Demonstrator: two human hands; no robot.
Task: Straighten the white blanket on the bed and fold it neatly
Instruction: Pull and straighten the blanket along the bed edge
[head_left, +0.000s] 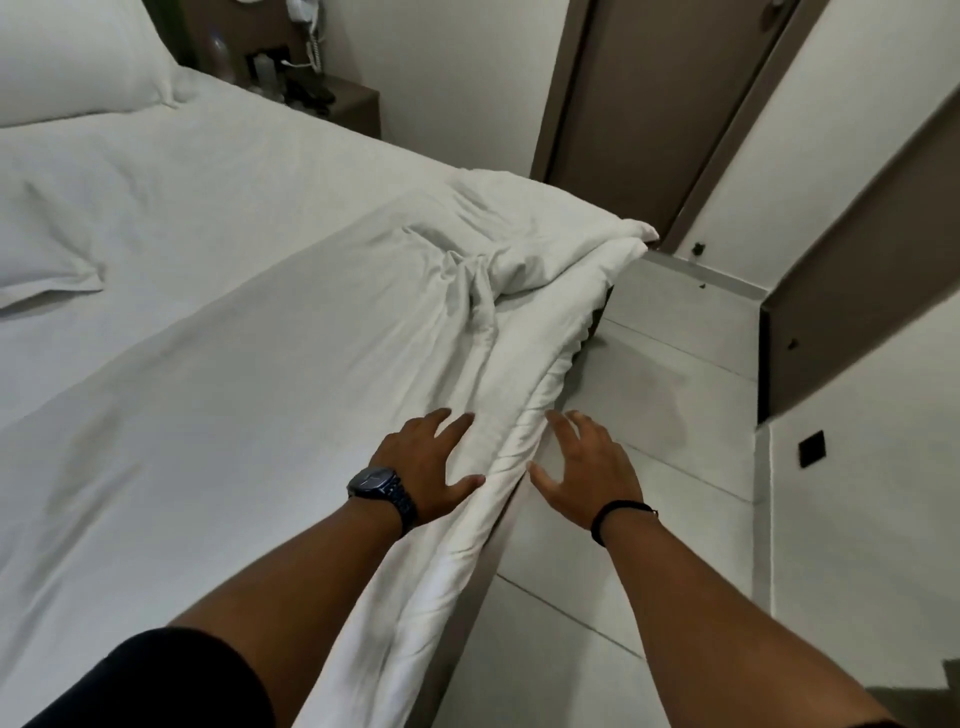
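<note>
The white blanket (524, 291) lies bunched in a long wrinkled ridge along the right edge of the bed (182, 338), running from the far corner down towards me. My left hand (428, 460), with a dark watch on the wrist, rests flat on the ridge's left side, fingers spread. My right hand (587, 467), with a black cord on the wrist, is open beside the blanket's right edge, over the floor, its thumb close to the fabric. Neither hand is closed on the blanket.
Two white pillows (78, 57) lie at the head of the bed. A brown nightstand (348, 101) with a wall phone and small items stands behind. Pale tiled floor (665, 415) runs along the bed's right side, bounded by a brown door (660, 104) and white walls.
</note>
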